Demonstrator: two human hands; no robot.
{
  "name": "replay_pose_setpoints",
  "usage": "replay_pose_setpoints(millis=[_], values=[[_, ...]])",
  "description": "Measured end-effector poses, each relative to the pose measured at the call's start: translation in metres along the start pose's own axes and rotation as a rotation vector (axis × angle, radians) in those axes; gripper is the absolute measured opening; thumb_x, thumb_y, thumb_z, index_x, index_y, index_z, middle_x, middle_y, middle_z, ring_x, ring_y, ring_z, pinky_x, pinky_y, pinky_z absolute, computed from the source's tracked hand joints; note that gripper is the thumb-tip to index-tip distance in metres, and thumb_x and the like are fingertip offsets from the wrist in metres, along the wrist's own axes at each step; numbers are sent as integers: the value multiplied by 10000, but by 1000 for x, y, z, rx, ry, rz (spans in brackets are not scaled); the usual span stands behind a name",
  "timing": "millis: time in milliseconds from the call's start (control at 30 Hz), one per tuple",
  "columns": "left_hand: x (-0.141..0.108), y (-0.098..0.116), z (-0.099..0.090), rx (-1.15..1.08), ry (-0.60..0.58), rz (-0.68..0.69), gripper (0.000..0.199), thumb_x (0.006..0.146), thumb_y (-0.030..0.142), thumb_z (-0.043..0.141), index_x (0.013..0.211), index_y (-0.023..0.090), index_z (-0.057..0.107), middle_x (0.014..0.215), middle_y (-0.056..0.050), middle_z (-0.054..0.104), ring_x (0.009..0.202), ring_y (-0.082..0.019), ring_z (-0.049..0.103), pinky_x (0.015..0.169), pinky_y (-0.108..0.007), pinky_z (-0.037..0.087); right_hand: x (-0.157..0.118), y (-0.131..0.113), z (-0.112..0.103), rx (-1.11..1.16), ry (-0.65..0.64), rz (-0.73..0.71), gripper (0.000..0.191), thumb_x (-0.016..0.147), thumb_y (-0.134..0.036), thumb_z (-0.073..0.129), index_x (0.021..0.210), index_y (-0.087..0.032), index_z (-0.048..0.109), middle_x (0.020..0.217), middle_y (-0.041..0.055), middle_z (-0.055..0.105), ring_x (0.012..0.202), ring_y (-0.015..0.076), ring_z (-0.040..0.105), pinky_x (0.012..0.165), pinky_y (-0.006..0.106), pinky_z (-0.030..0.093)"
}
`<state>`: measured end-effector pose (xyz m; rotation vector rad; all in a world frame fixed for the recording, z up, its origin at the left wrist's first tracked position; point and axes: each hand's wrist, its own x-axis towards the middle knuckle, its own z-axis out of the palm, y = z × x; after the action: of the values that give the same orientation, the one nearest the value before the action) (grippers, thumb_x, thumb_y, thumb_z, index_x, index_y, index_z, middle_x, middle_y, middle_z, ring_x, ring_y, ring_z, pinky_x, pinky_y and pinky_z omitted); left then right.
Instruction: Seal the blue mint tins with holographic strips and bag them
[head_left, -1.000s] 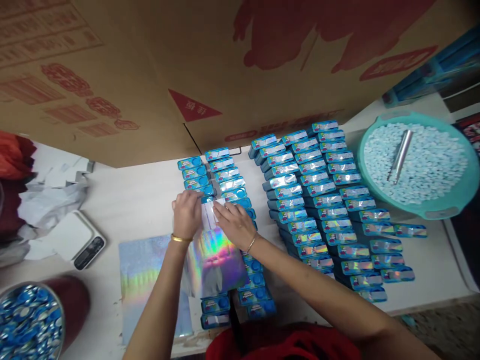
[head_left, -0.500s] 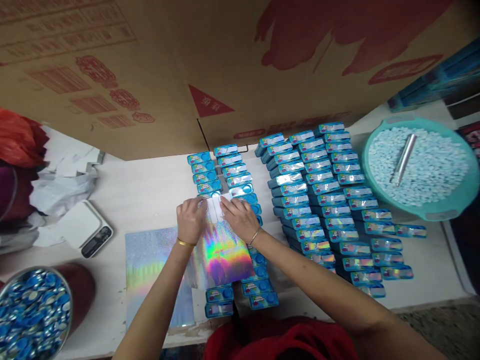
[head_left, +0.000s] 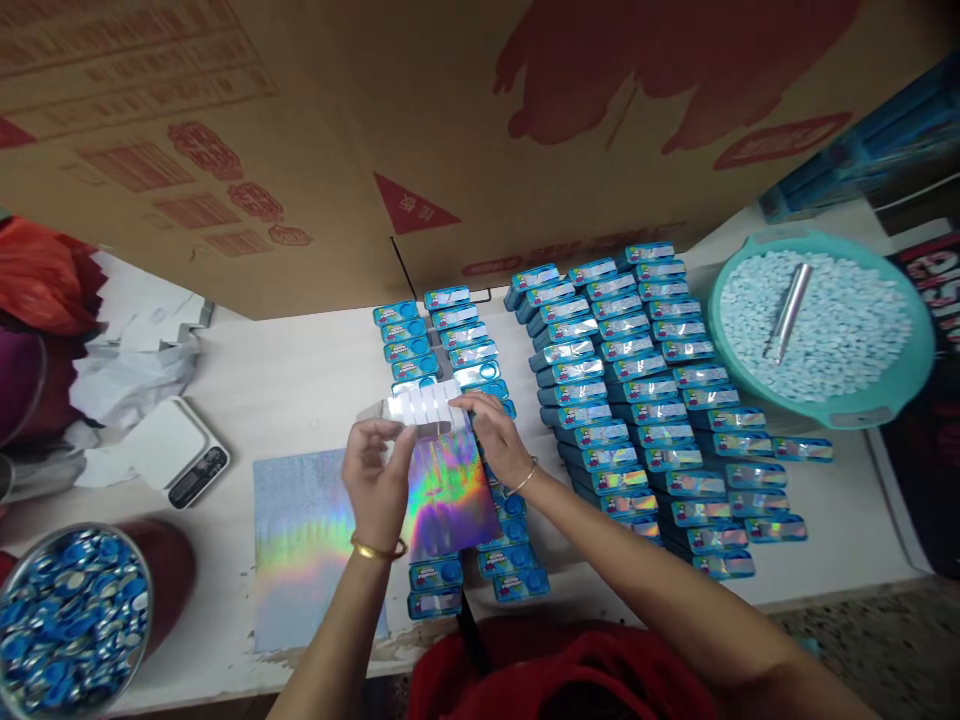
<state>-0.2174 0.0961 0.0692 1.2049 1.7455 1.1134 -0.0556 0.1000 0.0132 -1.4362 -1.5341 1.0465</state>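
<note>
My left hand [head_left: 377, 475] is closed on the left end of a pale strip sheet [head_left: 427, 405] with several white bands. The fingertips of my right hand [head_left: 495, 435] pinch the sheet's right edge. Just under the hands lies a shiny rainbow holographic sheet [head_left: 450, 500], covering part of two columns of small blue packs [head_left: 405, 330]. A second holographic sheet [head_left: 300, 540] is flat on the table to the left, partly behind my left forearm. Several blue packs with shiny strips on top [head_left: 585, 390] stand in rows to the right.
A turquoise basin [head_left: 847, 400] of pale tablets holds a metal scoop [head_left: 791, 312] at the right. At left are a white scale [head_left: 169, 440] and a container of blue-and-silver pieces [head_left: 71, 610]. A large cardboard box [head_left: 322, 130] stands behind.
My left hand has turned, palm more visible, and the strip sheet is now lifted off the holographic sheet between both hands. The whole view has shifted slightly.
</note>
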Motion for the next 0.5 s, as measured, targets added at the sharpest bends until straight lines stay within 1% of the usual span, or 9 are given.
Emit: replay_pose_setpoints(millis=[33, 100, 167, 233, 300, 400, 433, 500], values=[[3, 0, 10, -70, -16, -68, 228, 745, 337, 713, 834, 201, 552, 794, 0, 602, 734, -126, 578, 686, -256, 439, -3, -5, -4, 104, 15, 60, 458, 986, -483, 298, 1051, -186, 641, 1011, 71, 663, 964, 200, 598, 863, 343, 467], [8, -4, 31, -160, -59, -155, 245, 728, 353, 716, 826, 196, 557, 777, 3, 598, 720, -118, 573, 686, -248, 445, -8, -10, -12, 217, 56, 167, 389, 944, -511, 406, 918, -193, 628, 867, 31, 645, 823, 175, 598, 764, 296, 478], [14, -10, 52, -213, -113, -196, 237, 727, 360, 705, 799, 192, 555, 745, 6, 591, 702, -119, 571, 686, -252, 453, -6, -7, -20, 214, 124, 223, 317, 920, -473, 476, 800, -201, 584, 758, 0, 601, 738, 154, 564, 704, 268, 457], [20, -15, 72, -210, -137, -179, 209, 741, 355, 679, 762, 192, 551, 712, 8, 582, 682, -125, 565, 685, -265, 457, 3, 4, -29, 128, 170, 222, 297, 929, -424, 458, 747, -207, 547, 696, -11, 555, 697, 149, 530, 673, 262, 428], [27, -20, 90, -109, -127, -89, 160, 763, 325, 650, 740, 193, 562, 725, 0, 582, 713, -142, 564, 719, -291, 455, 16, 22, -39, -13, 190, 189, 277, 924, -396, 450, 734, -211, 529, 676, -7, 528, 682, 157, 507, 659, 269, 403], [38, -25, 111, 192, -56, 71, 106, 774, 270, 638, 718, 191, 596, 831, -32, 600, 866, -194, 563, 827, -355, 419, 38, 47, -51, -219, 175, 133, 246, 915, -349, 436, 719, -215, 500, 688, 14, 535, 689, 177, 505, 671, 286, 389], [41, -27, 117, 293, -35, 99, 93, 774, 260, 640, 721, 191, 608, 876, -43, 605, 921, -215, 555, 854, -377, 399, 43, 54, -54, -271, 157, 123, 234, 915, -329, 426, 722, -216, 494, 699, 25, 548, 699, 184, 512, 678, 290, 389], [45, -29, 126, 457, -15, 112, 69, 778, 252, 641, 744, 193, 631, 949, -57, 610, 987, -248, 538, 865, -404, 371, 52, 64, -55, -359, 116, 124, 213, 914, -290, 406, 735, -216, 494, 724, 46, 573, 732, 199, 530, 689, 294, 392]])
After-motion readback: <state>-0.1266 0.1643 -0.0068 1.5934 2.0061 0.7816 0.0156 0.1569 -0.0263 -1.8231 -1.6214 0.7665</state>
